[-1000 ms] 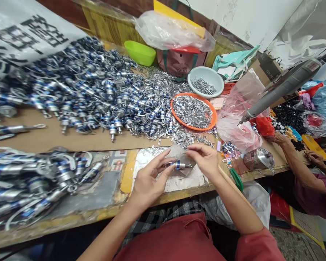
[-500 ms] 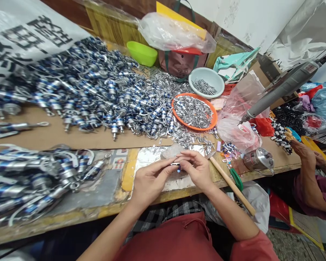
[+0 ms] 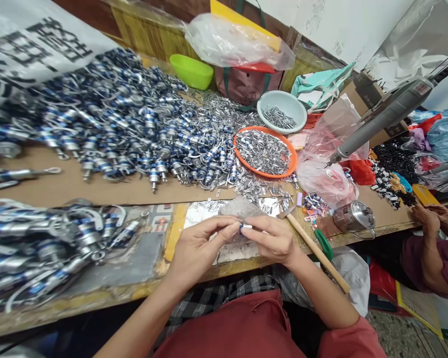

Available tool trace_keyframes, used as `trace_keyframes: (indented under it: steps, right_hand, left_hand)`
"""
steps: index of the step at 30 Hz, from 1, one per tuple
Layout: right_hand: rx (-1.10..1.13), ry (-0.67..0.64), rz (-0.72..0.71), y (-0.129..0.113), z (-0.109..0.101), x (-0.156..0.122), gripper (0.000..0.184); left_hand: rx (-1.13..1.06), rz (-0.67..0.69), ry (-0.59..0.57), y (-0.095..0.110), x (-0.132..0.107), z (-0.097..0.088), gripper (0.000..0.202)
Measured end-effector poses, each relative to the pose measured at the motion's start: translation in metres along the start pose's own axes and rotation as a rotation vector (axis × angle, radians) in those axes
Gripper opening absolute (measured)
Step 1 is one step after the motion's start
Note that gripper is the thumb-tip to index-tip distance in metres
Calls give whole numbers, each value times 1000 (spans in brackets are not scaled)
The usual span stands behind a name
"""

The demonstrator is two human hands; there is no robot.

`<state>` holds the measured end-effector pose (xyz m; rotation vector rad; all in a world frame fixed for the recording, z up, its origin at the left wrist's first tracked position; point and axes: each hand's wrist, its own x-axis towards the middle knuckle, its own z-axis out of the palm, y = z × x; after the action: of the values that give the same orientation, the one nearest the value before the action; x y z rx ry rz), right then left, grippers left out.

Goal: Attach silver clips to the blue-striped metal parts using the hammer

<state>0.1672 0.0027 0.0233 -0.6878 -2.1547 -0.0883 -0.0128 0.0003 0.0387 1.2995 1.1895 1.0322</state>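
Observation:
Between my two hands, above the bench's front edge, is a small blue-and-silver metal fitting (image 3: 242,227), mostly covered by fingers. The thumb and fingers of my left hand (image 3: 205,243) pinch it from one side. My right hand (image 3: 274,239) grips its other end with closed fingers. Behind and below the hands sits a greyish block (image 3: 239,205), partly hidden. Just right of my right hand lies a hammer (image 3: 315,248), its wooden handle jutting past the bench edge. Loose flat metal links (image 3: 252,186) are scattered beyond the block.
A large heap of blue-and-silver fittings (image 3: 149,119) covers the left and back. An orange tray (image 3: 294,164) and a pale bowl (image 3: 263,117) hold metal parts. An electric screwdriver (image 3: 384,119) hangs at right, above a metal mug (image 3: 353,219). Another person's hands (image 3: 431,216) are far right.
My right hand has turned, its fingers now lying across the fitting, which shows more silver. My left hand has shifted slightly left. The co-worker's hands have moved a little to the right and down.

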Motion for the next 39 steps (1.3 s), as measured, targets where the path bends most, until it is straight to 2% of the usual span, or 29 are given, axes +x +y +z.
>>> trace_keyframes:
  steps: [4, 7, 9, 11, 13, 15, 16, 18, 20, 22, 24, 29, 32, 36, 39]
  right_hand:
    - [45, 1, 160, -9, 7, -5, 21]
    - [120, 12, 337, -18, 6, -4, 17]
    - [195, -43, 440, -18, 1, -1, 17]
    - [249, -177, 509, -9, -7, 3, 17]
    - [126, -335, 592, 11, -13, 8, 16]
    - [-190, -480, 708, 36, -15, 13, 20]
    - [-334, -561, 753, 47, -14, 15, 21]
    - [-481, -672, 799, 65, -5, 18, 18]
    - [-490, -729, 805, 73, 6, 20, 18]
    - [-497, -761, 809, 75, 15, 21, 29]
    - [-491, -762, 806, 77, 18, 22, 33]
    - [-372, -667, 762, 77, -3, 22, 15]
    - [-188, -587, 681, 56, -16, 19, 10]
    - [79, -417, 414, 18, -17, 15, 11]
    - [113, -436, 340, 6, -16, 18, 15]
  left_hand:
    - [-47, -88, 9, -7, -2, 5, 25]
    - [-144, -146, 5, -15, -5, 8, 45]
    - [-194, -172, -21, -19, -7, 9, 60]
    - [-234, -192, -36, -22, -7, 9, 63]
    - [-274, -218, -48, -23, -6, 9, 61]
    - [-315, -241, -63, -22, -4, 10, 66]
    - [-331, -253, -75, -20, -4, 10, 69]
    - [-350, -277, -106, -18, -2, 9, 73]
    - [-350, -303, -148, -16, -1, 9, 75]
    - [-357, -324, -185, -16, 0, 9, 76]
    - [-388, -334, -206, -18, 1, 9, 79]
    - [-432, -334, -180, -23, 5, 9, 83]
    - [-438, -331, -175, -23, 6, 9, 83]
    - [-503, -337, -183, -22, 6, 9, 83]
    - [-495, -328, -171, -21, 5, 9, 81]
